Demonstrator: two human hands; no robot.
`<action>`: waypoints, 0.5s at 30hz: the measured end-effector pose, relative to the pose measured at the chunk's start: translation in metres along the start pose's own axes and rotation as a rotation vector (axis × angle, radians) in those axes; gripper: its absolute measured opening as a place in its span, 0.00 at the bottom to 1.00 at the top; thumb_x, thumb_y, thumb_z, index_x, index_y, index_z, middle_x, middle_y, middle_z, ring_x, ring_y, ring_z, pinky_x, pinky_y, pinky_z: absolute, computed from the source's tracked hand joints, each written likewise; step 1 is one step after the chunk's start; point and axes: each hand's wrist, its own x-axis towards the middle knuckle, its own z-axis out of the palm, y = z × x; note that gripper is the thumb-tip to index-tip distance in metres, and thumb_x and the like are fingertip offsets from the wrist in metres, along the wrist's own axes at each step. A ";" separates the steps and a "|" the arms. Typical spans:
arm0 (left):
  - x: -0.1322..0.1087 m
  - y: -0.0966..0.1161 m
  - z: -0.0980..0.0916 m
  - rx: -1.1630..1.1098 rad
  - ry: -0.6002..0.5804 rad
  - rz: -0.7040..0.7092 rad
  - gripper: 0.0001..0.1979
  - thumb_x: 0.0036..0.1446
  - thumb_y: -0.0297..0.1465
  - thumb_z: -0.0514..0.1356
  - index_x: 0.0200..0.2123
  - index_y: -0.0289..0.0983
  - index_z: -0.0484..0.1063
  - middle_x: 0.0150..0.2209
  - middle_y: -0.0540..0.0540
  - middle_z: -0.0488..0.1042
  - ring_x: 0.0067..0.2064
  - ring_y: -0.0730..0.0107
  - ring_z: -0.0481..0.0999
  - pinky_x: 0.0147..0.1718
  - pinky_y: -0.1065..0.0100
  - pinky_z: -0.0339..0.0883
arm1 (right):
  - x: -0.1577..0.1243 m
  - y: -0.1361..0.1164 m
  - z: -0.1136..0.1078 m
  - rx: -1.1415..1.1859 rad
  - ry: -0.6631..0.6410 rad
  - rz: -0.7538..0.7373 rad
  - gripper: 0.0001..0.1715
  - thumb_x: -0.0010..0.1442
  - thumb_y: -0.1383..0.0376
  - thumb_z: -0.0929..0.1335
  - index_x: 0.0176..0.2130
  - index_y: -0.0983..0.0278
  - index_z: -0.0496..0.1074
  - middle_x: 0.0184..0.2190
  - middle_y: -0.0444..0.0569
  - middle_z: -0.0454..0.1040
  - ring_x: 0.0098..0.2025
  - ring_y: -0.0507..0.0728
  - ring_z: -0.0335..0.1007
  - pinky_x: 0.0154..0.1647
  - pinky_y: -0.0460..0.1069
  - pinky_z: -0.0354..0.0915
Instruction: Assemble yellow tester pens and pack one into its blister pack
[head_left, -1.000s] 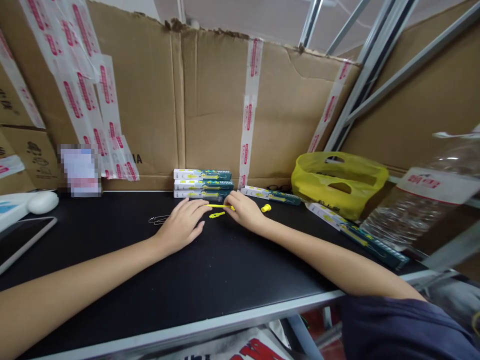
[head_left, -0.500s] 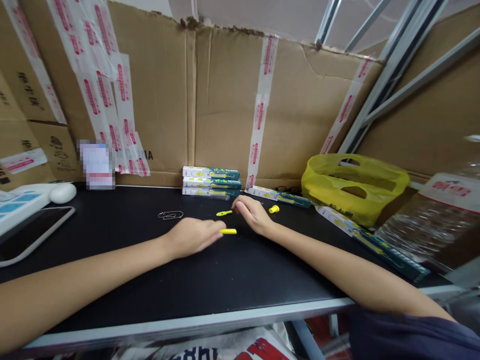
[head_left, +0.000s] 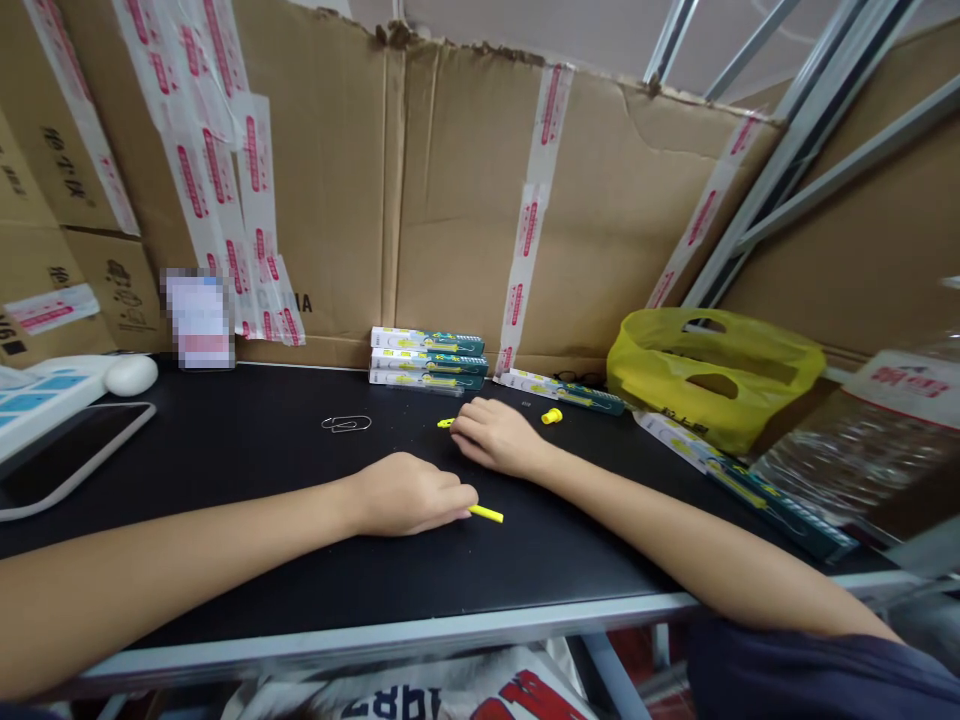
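My left hand is closed round a thin yellow plastic tube, whose free end sticks out to the right past the fingertips. Farther back on the black tabletop, my right hand has its bent fingers at a small yellow plastic piece. Those fingers cover the right end of the piece, so only its left tip shows. A short yellow cap-like part with a flared end lies to the right of that hand. Left of both hands lies a bent wire loop.
Flat printed boxes are stacked against the cardboard wall. More such boxes lie to the right, by a yellow plastic bag and a clear bottle. A phone and a white power strip are at left.
My left hand has moved right and nearer to me with the yellow tube, which now tilts downward. My right hand has shifted left, its fingers coming over the small yellow piece.
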 end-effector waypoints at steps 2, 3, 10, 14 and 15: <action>0.000 0.001 -0.001 -0.008 -0.028 -0.010 0.14 0.66 0.35 0.44 0.35 0.39 0.67 0.25 0.51 0.73 0.23 0.75 0.70 0.20 0.72 0.56 | -0.002 0.020 -0.005 -0.113 -0.044 0.118 0.16 0.65 0.64 0.57 0.35 0.65 0.71 0.33 0.55 0.71 0.37 0.59 0.63 0.37 0.52 0.57; 0.001 0.001 -0.001 -0.014 -0.037 -0.017 0.14 0.66 0.35 0.44 0.35 0.39 0.67 0.25 0.51 0.73 0.23 0.75 0.71 0.20 0.72 0.55 | -0.005 0.032 -0.007 -0.145 -0.053 0.236 0.15 0.65 0.65 0.57 0.37 0.66 0.71 0.34 0.56 0.71 0.38 0.60 0.64 0.38 0.52 0.58; 0.002 -0.002 -0.002 -0.053 -0.096 -0.064 0.14 0.65 0.36 0.44 0.36 0.38 0.67 0.25 0.51 0.74 0.24 0.73 0.73 0.20 0.71 0.53 | -0.038 0.097 0.008 -0.054 -0.249 0.544 0.15 0.57 0.69 0.65 0.44 0.67 0.73 0.43 0.60 0.72 0.42 0.62 0.70 0.42 0.52 0.63; 0.002 -0.002 0.000 -0.070 -0.145 -0.091 0.14 0.66 0.36 0.44 0.38 0.39 0.67 0.27 0.50 0.75 0.26 0.72 0.74 0.21 0.71 0.54 | -0.041 0.100 0.022 0.021 -0.267 0.501 0.17 0.56 0.75 0.62 0.42 0.66 0.74 0.43 0.57 0.74 0.44 0.60 0.71 0.43 0.51 0.62; 0.002 -0.002 0.000 -0.074 -0.154 -0.099 0.14 0.66 0.37 0.44 0.38 0.39 0.67 0.27 0.50 0.75 0.26 0.72 0.74 0.21 0.71 0.54 | -0.039 0.097 0.022 0.038 -0.262 0.492 0.16 0.56 0.75 0.62 0.42 0.66 0.74 0.43 0.57 0.74 0.43 0.60 0.70 0.43 0.51 0.63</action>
